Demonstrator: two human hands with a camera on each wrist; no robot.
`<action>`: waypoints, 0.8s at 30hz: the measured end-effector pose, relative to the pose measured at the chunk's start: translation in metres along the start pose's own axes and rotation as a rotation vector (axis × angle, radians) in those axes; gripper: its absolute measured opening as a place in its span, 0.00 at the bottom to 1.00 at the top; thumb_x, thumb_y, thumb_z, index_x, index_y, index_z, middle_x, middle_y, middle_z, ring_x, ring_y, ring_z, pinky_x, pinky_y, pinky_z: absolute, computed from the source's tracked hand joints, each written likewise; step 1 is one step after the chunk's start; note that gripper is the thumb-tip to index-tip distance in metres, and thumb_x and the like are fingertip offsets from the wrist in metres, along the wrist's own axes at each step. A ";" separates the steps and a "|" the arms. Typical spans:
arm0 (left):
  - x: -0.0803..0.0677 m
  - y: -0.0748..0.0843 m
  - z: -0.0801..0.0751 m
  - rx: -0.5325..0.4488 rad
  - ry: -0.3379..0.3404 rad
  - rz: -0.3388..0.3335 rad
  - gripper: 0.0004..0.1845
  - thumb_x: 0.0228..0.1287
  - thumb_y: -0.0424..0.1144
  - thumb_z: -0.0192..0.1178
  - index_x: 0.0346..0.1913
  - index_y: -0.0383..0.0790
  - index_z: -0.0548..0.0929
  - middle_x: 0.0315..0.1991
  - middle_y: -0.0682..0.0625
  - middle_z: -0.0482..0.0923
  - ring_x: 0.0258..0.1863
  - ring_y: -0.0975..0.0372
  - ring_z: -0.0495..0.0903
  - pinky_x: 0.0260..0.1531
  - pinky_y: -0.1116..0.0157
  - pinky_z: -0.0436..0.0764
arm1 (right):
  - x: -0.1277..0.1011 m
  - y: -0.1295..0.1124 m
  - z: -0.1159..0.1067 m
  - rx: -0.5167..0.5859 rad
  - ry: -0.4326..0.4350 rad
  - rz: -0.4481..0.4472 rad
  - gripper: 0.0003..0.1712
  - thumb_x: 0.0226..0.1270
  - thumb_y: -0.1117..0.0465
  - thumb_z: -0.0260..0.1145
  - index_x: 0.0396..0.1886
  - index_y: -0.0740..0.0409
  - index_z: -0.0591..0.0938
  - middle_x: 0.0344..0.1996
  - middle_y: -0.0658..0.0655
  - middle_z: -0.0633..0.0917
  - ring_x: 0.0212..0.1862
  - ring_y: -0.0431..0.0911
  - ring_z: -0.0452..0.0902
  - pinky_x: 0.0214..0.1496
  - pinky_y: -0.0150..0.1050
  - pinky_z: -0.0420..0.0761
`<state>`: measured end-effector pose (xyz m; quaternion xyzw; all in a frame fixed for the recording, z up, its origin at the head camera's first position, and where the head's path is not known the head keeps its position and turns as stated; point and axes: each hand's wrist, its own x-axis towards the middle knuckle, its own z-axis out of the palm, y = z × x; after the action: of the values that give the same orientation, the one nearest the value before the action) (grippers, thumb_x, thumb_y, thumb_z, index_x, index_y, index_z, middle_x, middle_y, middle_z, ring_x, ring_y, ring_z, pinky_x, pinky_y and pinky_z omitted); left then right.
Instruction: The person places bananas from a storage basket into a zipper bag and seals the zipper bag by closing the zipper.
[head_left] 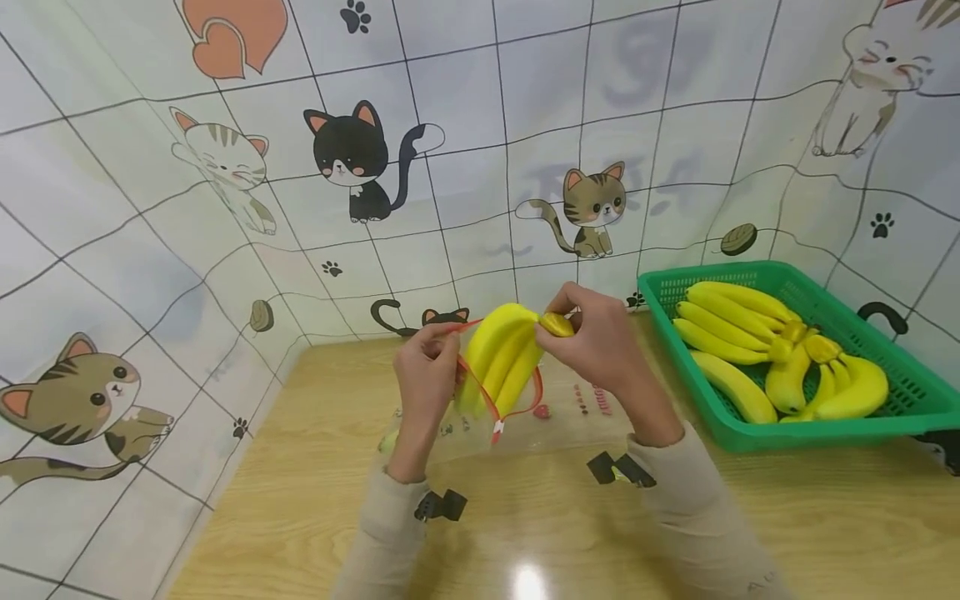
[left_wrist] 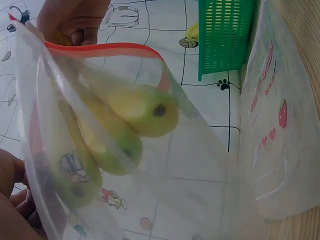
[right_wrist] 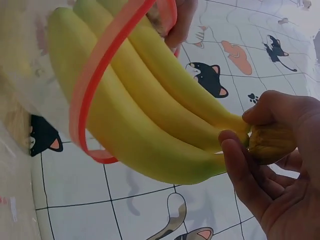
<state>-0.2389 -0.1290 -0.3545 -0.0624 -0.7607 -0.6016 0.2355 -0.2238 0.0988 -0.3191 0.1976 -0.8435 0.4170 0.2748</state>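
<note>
A bunch of yellow bananas (head_left: 506, 354) hangs stem-up, its lower ends inside a clear zip bag (left_wrist: 200, 165). My right hand (head_left: 600, 337) pinches the brown stem end (right_wrist: 272, 142) between thumb and fingers, above the bag's mouth. The bag's red zip edge (right_wrist: 90, 90) circles the bananas and stands apart, with a white slider (head_left: 498, 427) at its near side. On the left, my left hand (head_left: 427, 375) pinches the red edge of the bag. Through the plastic the banana tips (left_wrist: 160, 110) show dimly in the left wrist view.
To the right, a green basket (head_left: 738, 435) holds several bananas (head_left: 731, 387). A clear printed bag (left_wrist: 280, 135) lies on the wooden table (head_left: 300, 500) beneath the hands. Behind stands a wall covering with printed cats (head_left: 352, 158).
</note>
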 end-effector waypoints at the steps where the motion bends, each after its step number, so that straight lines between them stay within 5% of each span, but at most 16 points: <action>1: 0.000 0.000 0.000 0.003 -0.001 0.007 0.08 0.71 0.34 0.62 0.43 0.42 0.90 0.15 0.48 0.77 0.09 0.60 0.75 0.10 0.70 0.74 | 0.001 -0.002 0.001 0.008 -0.016 0.026 0.09 0.60 0.64 0.74 0.34 0.57 0.80 0.31 0.55 0.85 0.23 0.43 0.82 0.28 0.35 0.82; 6: 0.000 0.003 0.002 -0.008 0.001 0.010 0.07 0.71 0.34 0.63 0.44 0.41 0.91 0.15 0.48 0.76 0.09 0.63 0.75 0.13 0.70 0.77 | 0.003 -0.006 0.007 -0.033 -0.061 0.082 0.09 0.62 0.58 0.75 0.34 0.55 0.82 0.29 0.54 0.86 0.27 0.44 0.82 0.31 0.37 0.81; 15: -0.001 0.005 0.002 -0.014 -0.013 0.028 0.07 0.72 0.35 0.62 0.46 0.43 0.90 0.14 0.50 0.76 0.09 0.62 0.76 0.12 0.70 0.75 | 0.003 -0.004 0.023 -0.033 -0.069 0.017 0.15 0.64 0.57 0.77 0.49 0.56 0.91 0.36 0.57 0.92 0.30 0.45 0.87 0.33 0.35 0.85; 24: -0.002 0.005 0.000 -0.021 -0.010 0.031 0.08 0.74 0.35 0.60 0.46 0.40 0.89 0.15 0.46 0.77 0.08 0.62 0.75 0.13 0.69 0.78 | 0.002 0.000 0.039 0.054 -0.282 -0.001 0.12 0.63 0.62 0.75 0.47 0.56 0.90 0.41 0.56 0.91 0.31 0.42 0.87 0.35 0.33 0.86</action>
<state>-0.2355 -0.1278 -0.3507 -0.0796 -0.7546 -0.6055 0.2402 -0.2368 0.0665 -0.3374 0.2621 -0.8621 0.4076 0.1485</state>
